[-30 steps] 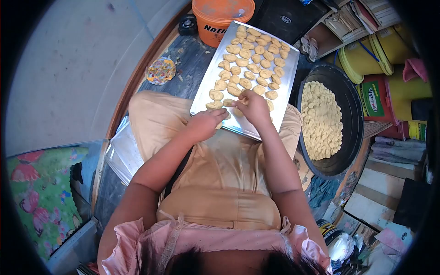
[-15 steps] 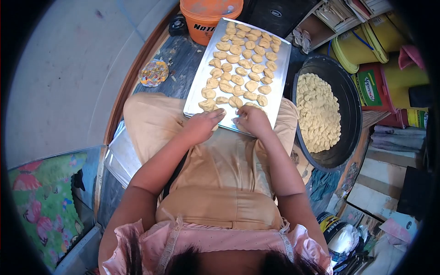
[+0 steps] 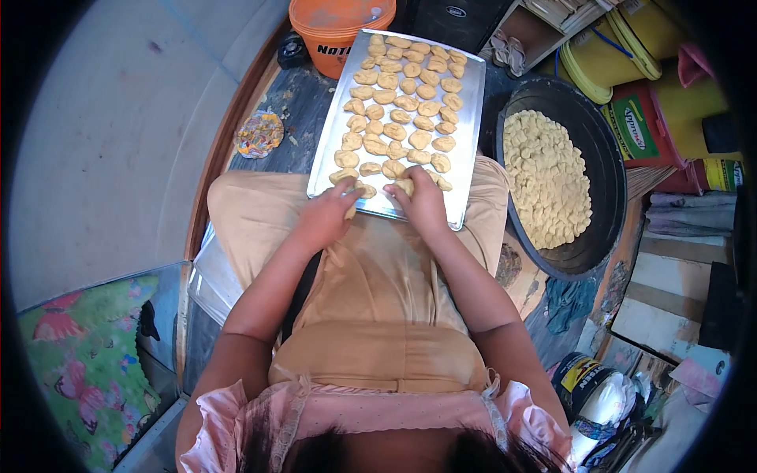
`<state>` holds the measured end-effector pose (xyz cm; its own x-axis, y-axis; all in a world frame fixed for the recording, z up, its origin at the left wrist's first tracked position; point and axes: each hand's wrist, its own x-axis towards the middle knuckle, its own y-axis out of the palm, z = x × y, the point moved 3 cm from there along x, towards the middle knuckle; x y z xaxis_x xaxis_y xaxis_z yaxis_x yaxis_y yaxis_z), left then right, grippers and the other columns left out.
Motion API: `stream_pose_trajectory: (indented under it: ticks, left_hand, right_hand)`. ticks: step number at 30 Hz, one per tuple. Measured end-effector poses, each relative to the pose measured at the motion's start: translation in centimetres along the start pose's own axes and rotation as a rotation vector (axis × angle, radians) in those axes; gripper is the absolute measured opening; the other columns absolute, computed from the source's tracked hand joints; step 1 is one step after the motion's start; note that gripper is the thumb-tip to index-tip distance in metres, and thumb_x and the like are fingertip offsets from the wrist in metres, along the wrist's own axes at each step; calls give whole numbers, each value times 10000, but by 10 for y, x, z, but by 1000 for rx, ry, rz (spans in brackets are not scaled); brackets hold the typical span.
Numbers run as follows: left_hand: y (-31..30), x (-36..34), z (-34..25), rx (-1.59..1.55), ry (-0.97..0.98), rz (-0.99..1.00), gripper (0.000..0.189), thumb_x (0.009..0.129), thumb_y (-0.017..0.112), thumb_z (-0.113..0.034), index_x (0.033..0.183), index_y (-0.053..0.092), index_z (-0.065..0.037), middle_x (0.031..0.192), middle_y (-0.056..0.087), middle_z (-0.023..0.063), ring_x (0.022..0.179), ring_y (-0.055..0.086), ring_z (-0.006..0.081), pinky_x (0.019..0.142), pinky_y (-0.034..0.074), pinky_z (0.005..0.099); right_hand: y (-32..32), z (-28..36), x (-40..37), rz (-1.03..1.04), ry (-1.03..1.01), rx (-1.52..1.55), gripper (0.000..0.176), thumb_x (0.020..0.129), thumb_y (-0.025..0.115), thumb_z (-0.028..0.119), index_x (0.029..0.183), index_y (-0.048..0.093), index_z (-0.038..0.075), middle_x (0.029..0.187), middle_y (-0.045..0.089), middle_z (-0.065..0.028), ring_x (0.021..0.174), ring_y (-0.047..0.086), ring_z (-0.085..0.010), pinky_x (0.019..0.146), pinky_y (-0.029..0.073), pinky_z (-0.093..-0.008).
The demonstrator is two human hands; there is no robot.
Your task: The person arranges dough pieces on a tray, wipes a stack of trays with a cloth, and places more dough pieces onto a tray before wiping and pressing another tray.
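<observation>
Pinching dough, right hand has neared tray edge.

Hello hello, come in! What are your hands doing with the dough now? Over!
Left hand and right hand at near edge of tray, fingers touching dough pieces. Tray nearly full. Nothing in the way. Over.

Tan dough pieces in rows on metal tray.

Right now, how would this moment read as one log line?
left hand: on dough piece at metal tray edge | right hand: on another dough piece | tray: rows of shaped dough | black basin: more dough
</observation>
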<state>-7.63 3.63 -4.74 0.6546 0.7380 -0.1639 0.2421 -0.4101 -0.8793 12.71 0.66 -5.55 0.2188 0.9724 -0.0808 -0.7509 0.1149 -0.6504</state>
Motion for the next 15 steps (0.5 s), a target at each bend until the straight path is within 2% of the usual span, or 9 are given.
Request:
stream_pose_trajectory:
  ticks: [2,6,8,11,12,15]
  left_hand:
    - [6,5,-5,29,76,65,701,703,703,-40,1362,477,-126,1433,424,89,1124,583,311,899,510,418]
    - [14,13,-8,136,44,52,753,712,693,-42,1411,427,-131,1457,419,81,1079,610,306,863,524,409]
    - [11,14,-18,144,71,6,754,725,672,-45,1426,409,-130,1460,424,81,1054,623,306,845,530,404]
    - [16,17,-35,23,207,105,817,695,655,0,1449,381,-155,1482,395,53,1090,604,313,876,515,409]
    - [21,17,-37,47,193,107,811,694,658,-4,1443,388,-155,1479,398,50,1089,604,313,875,515,409]
    - [31,20,-35,90,145,111,790,689,667,-14,1424,413,-156,1470,408,43,1087,604,312,873,516,411]
  right_hand:
    - [7,-3,-2,51,-77,-48,406,810,720,211,1135,553,35,1022,640,-194,962,618,-387,843,494,-453]
    - [11,-18,-11,120,-159,-48,446,809,681,98,1220,520,36,1091,610,-207,997,604,-398,874,489,-457]
    - [4,-16,-14,125,-78,21,450,809,659,76,1235,518,41,1123,600,-209,1020,600,-397,879,491,-450]
    - [-1,-20,-11,131,-32,68,461,804,651,63,1247,522,53,1146,602,-214,1046,601,-389,884,492,-440]
    - [0,-21,-11,136,-29,76,466,801,652,62,1249,524,57,1150,606,-217,1054,602,-385,885,492,-437]
    - [-3,-24,-11,165,-168,-39,451,791,652,63,1229,542,71,1088,644,-223,1036,620,-375,873,496,-426]
